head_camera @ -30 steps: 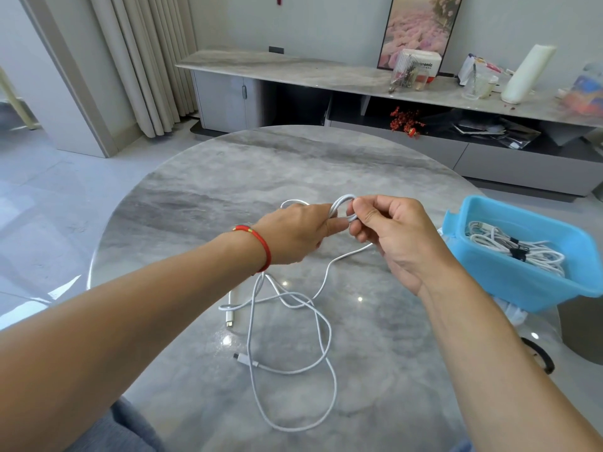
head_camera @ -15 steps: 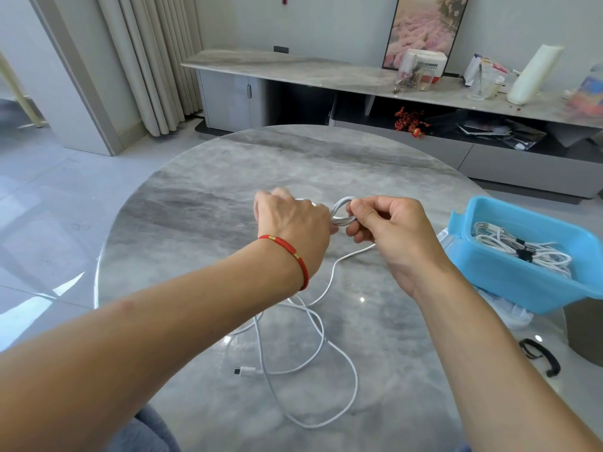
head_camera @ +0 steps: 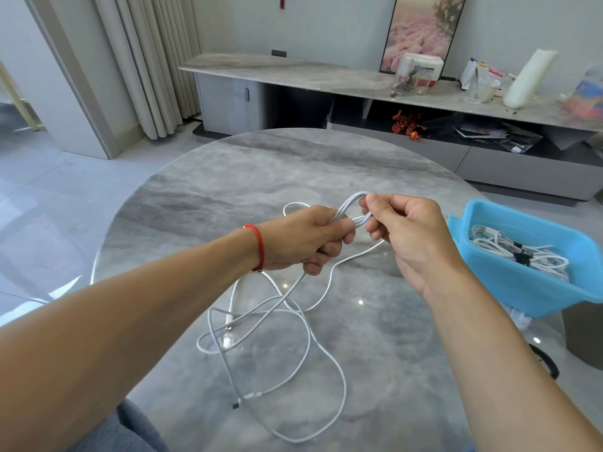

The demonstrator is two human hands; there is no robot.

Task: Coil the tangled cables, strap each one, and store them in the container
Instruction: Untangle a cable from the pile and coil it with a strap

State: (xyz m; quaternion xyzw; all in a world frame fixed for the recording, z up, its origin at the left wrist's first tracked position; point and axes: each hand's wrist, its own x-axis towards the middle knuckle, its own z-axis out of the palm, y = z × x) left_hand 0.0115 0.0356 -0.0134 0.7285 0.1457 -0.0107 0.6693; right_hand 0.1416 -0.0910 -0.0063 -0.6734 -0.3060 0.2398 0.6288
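Both hands gripped the white cable (head_camera: 350, 208): left hand (head_camera: 303, 238) clutched the loops, right hand (head_camera: 404, 230) pinched them; loose slack near the table's (head_camera: 195, 203) front edge, possibly knotted, could snag coiling.

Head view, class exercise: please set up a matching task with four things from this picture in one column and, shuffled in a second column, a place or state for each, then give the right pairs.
Things
1. white cable
2. blue container
3. red bracelet
4. black strap

Places or states
A. on the left wrist
B. holds strapped white coils
C. lies on the table's right edge
D. partly looped in both hands, the rest loose on the table

Pairs: 1-D, 2-B, 3-A, 4-C
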